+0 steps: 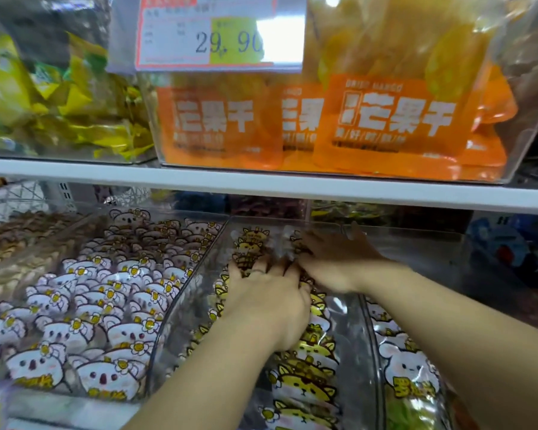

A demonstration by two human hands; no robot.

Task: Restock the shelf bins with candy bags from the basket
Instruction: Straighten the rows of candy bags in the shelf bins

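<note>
Yellow tiger-print candy bags (305, 389) fill the clear plastic middle bin (180, 299) in a row running from 6 to 12 o'clock. The left hand (267, 293) presses on them, fingers spread. The right hand (339, 259), at 1 o'clock from it, lies nearer the rearmost bags; blur hides its grip.

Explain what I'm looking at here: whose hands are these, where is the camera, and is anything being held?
No machine: a person's bare hands, filmed from a camera on their head looking down at shop shelves. The left hand presses spread fingers on yellow cat-face candy bags in the middle clear bin. The right hand reaches into the same bin; it is blurred, so its grip is unclear. Koala-face bags lie to its left. Dried mango bags sit above.
</note>
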